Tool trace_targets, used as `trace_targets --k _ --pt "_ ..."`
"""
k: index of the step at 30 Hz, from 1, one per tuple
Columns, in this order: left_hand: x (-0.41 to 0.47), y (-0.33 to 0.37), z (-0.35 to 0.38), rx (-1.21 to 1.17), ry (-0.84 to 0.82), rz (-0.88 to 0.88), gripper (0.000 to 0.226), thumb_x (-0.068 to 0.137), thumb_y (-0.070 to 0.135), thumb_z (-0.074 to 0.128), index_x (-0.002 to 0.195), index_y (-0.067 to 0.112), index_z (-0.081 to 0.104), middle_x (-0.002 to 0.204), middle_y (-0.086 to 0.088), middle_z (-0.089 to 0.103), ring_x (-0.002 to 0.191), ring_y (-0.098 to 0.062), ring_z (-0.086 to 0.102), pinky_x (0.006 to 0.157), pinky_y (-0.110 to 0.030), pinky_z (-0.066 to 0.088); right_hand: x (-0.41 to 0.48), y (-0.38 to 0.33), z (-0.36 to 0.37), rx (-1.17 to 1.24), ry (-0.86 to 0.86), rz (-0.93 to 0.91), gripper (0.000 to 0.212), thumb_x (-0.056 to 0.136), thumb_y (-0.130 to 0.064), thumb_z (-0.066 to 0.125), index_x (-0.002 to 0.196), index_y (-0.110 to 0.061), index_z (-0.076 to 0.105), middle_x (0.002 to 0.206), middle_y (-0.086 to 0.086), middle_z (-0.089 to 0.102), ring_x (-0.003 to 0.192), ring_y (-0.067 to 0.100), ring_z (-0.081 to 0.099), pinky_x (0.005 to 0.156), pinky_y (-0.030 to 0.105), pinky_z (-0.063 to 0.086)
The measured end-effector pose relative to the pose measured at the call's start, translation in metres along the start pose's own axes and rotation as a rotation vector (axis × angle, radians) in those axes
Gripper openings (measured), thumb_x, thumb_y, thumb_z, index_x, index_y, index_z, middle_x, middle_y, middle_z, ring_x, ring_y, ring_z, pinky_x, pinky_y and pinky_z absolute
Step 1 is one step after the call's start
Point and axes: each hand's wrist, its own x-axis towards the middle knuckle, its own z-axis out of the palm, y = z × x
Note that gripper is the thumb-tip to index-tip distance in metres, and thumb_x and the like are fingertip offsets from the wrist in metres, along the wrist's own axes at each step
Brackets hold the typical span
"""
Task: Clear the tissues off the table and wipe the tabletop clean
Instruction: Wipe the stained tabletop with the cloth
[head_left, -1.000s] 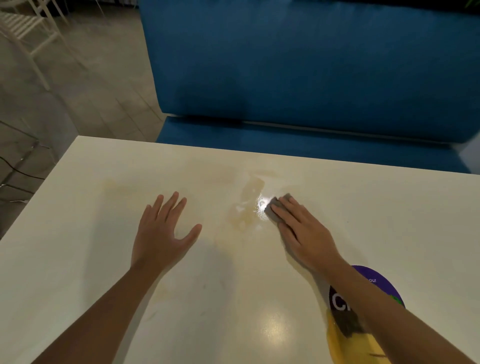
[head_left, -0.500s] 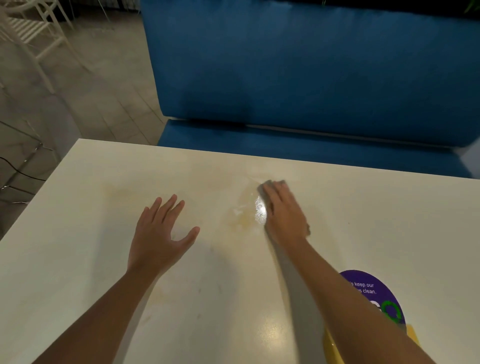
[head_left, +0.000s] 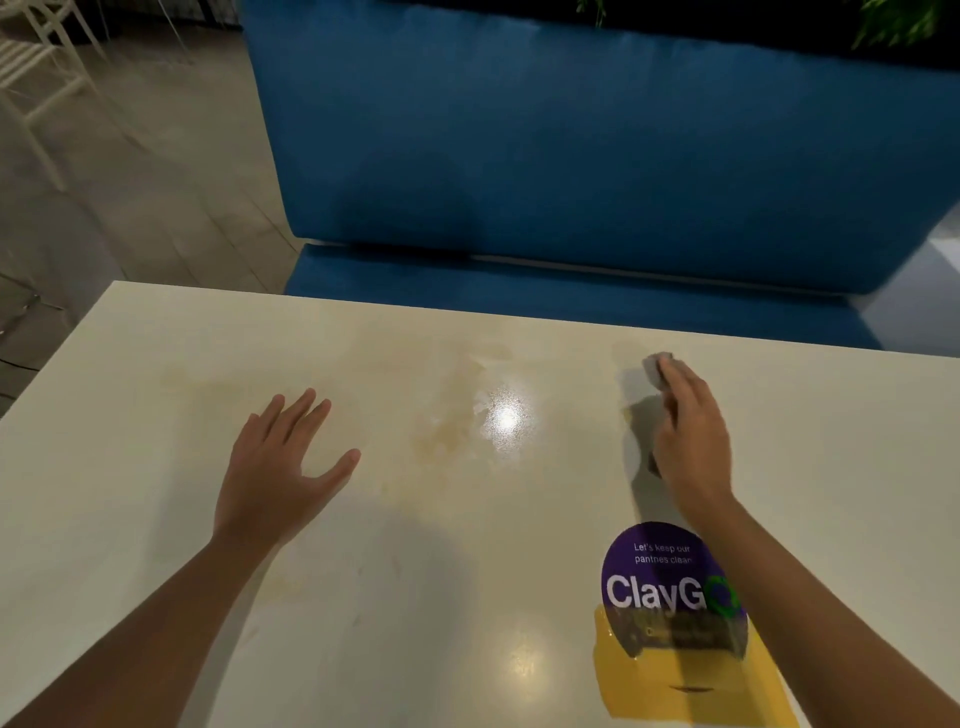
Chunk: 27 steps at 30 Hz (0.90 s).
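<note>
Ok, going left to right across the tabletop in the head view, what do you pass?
In order: left hand → stain → glare → right hand, pressing the cloth. The sticker lies nearer, under that arm, so it is left out.

Only bare parts of the person show: two forearms and two hands, entering from the near edge of the view. The left hand (head_left: 275, 478) and its forearm are uncovered from the fingertips to the near-left corner. The right hand (head_left: 691, 441) and its forearm are likewise uncovered to the near-right corner. Both forearms are slim, the wrists narrow, the fingers long and slender. The right hand is slightly blurred — its nails cannot be made out.
</note>
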Motion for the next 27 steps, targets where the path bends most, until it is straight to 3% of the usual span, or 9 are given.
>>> trace_targets --k 3,6,10,15,18,21,23,27 --pt "0.0 0.0 0.0 -0.007 0.007 -0.002 0.075 0.078 0.064 0.035 0.131 0.015 0.052 0.144 -0.003 0.043 0.136 -0.029 0.034 0.11 -0.049 0.027 -0.002 0.026 0.002 -0.121 -0.113 0.088 0.045 0.1 -0.029 0.031 0.144 -0.018 0.03 0.15 0.004 0.03 0.137 0.023 0.027 0.11 0.043 0.029" --pt "0.001 0.0 0.001 0.001 0.005 -0.01 0.075 0.077 0.065 0.035 0.131 0.015 0.052 0.144 -0.002 0.044 0.136 -0.028 0.034 0.11 -0.047 0.027 -0.002 0.032 0.018 -0.327 -0.164 0.09 0.061 0.093 -0.043 0.017 0.144 -0.011 0.03 0.149 0.01 0.03 0.136 0.029 0.024 0.11 0.046 0.025" --pt "0.001 -0.001 0.001 -0.008 0.001 -0.013 0.077 0.077 0.067 0.034 0.133 0.017 0.05 0.146 0.0 0.041 0.138 -0.026 0.031 0.111 -0.046 0.025 0.007 0.005 0.045 -0.42 -0.099 0.087 0.061 0.091 -0.039 0.011 0.137 -0.005 0.034 0.138 0.014 0.038 0.128 0.03 0.029 0.103 0.045 0.03" --pt "0.001 -0.001 -0.001 -0.016 -0.006 -0.02 0.079 0.077 0.07 0.03 0.135 0.018 0.048 0.148 0.002 0.038 0.14 -0.024 0.028 0.113 -0.046 0.022 -0.009 -0.051 0.085 -0.247 -0.205 -0.03 0.053 0.099 -0.034 0.019 0.147 -0.011 0.018 0.155 0.006 0.016 0.144 0.021 0.008 0.116 0.031 0.006" --pt "0.001 -0.001 -0.001 -0.024 -0.016 -0.025 0.08 0.077 0.071 0.028 0.136 0.02 0.046 0.149 0.003 0.035 0.141 -0.022 0.025 0.114 -0.045 0.019 -0.023 -0.061 0.085 -0.181 -0.282 -0.207 0.057 0.095 -0.038 0.014 0.146 -0.016 0.025 0.154 -0.001 0.021 0.143 0.014 0.013 0.115 0.026 0.016" --pt "0.0 0.0 -0.001 -0.025 -0.015 -0.031 0.081 0.076 0.071 0.028 0.136 0.02 0.046 0.149 0.003 0.035 0.141 -0.022 0.024 0.114 -0.044 0.018 -0.022 -0.043 0.064 -0.106 -0.357 -0.296 0.064 0.089 -0.049 0.011 0.144 -0.024 0.03 0.153 -0.01 0.023 0.141 0.003 0.016 0.11 0.014 0.014" --pt "0.001 0.0 -0.001 -0.019 -0.012 -0.031 0.08 0.077 0.071 0.028 0.136 0.02 0.047 0.149 0.003 0.035 0.141 -0.022 0.025 0.114 -0.043 0.019 -0.015 -0.02 0.049 -0.115 -0.335 -0.298 0.058 0.092 -0.048 0.018 0.143 -0.026 0.032 0.151 -0.011 0.026 0.138 0.004 0.023 0.109 0.016 0.016" --pt "0.001 -0.001 0.0 -0.016 -0.016 -0.029 0.081 0.077 0.073 0.027 0.136 0.021 0.047 0.149 0.004 0.035 0.141 -0.021 0.025 0.114 -0.043 0.018 0.015 0.015 0.038 -0.158 -0.24 -0.072 0.046 0.101 -0.031 0.027 0.146 -0.023 0.025 0.153 -0.003 0.024 0.141 0.014 0.021 0.111 0.03 0.02"
